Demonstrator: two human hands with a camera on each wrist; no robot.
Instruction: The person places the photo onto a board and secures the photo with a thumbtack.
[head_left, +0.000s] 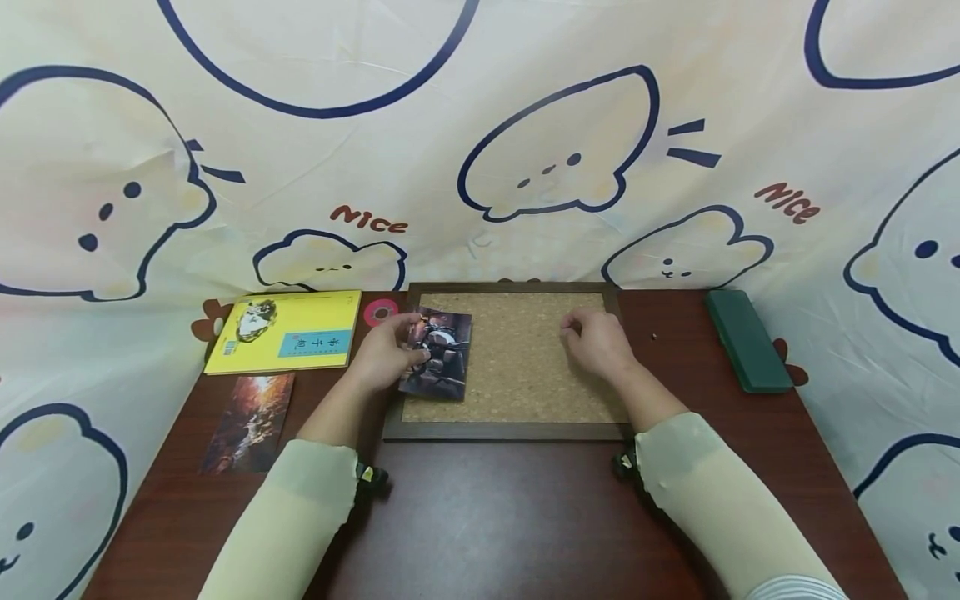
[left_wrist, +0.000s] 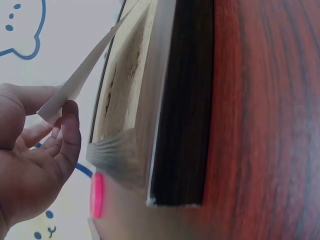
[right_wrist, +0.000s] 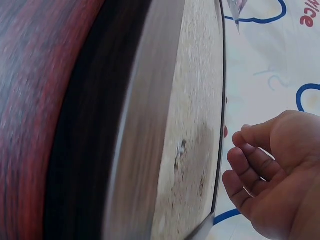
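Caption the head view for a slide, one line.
Left hand holds a photo card over a framed cork board while the right hand hovers, fingers curled, above the cork.

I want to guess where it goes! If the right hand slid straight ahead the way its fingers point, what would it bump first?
Probably the cork board's far frame edge, then the cartoon cloth; the right hand hovers there. Depth is unclear.
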